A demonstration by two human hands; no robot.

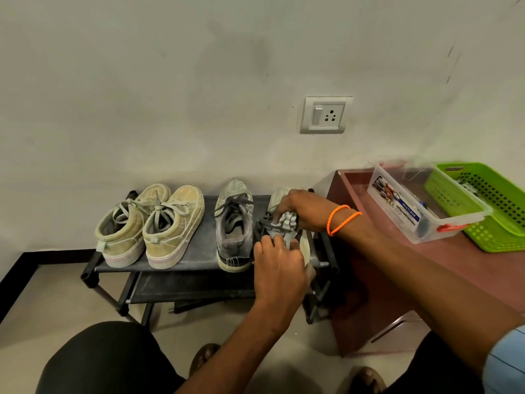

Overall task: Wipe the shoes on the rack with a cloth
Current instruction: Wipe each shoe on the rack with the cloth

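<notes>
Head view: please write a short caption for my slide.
Right hand wipes the rightmost grey shoe with a cloth while the left hand steadies it on the rack.

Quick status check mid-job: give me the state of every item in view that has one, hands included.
left hand: grips the heel end of the rightmost grey shoe
right hand: holds the cloth on that shoe
cloth: bunched, pressed on the laces
rightmost grey shoe: on the top shelf, being wiped
other grey shoe: upright, laced
tan shoes: upright, side by side
shoe rack: top shelf holds four shoes
clear box: lidless
green basket: upright
wall switch: position unclear
</notes>
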